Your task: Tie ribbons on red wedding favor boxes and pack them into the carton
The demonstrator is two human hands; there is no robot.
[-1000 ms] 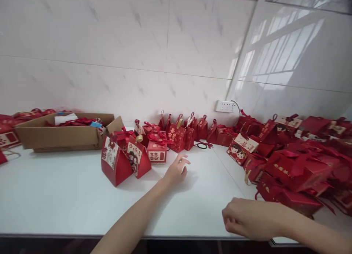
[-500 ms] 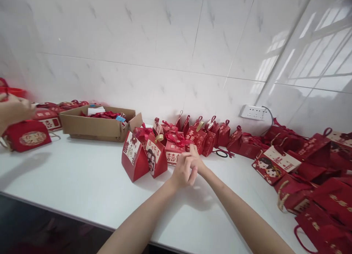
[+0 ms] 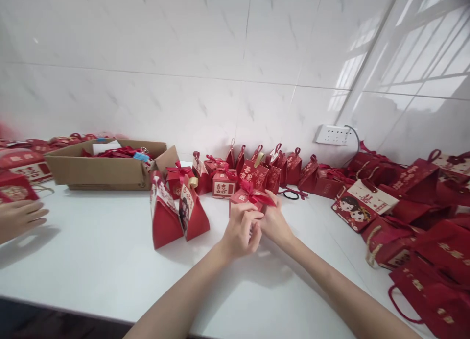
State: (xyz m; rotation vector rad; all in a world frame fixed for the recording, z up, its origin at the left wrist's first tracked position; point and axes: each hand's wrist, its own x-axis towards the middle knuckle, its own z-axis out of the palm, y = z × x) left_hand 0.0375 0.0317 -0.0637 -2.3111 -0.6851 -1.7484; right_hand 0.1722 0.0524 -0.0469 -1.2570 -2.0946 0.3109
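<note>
A small red gift box with a red ribbon bow (image 3: 246, 196) is between my hands, over the white table (image 3: 110, 260). My left hand (image 3: 241, 230) is closed on its near left side, fingers curled. My right hand (image 3: 274, 220) grips its right side, with its fingertips partly hidden behind the ribbon. To the left stand two red triangular boxes (image 3: 167, 221) (image 3: 194, 214), leaning close together. Just behind, a red box with a white character label (image 3: 223, 183) sits among several small red boxes with loops.
A cardboard box (image 3: 99, 172) of red ribbons stands at the back left. Another person's hand (image 3: 22, 219) is at the left edge beside a red box (image 3: 16, 186). Red bags (image 3: 433, 300) crowd the right. Black ring (image 3: 291, 195) and wall socket (image 3: 332, 134) are behind.
The bowed box is now nearer, in my hands and apart from the group behind. The view has shifted right. The other person's hand has lowered and come off the red box's handle.
</note>
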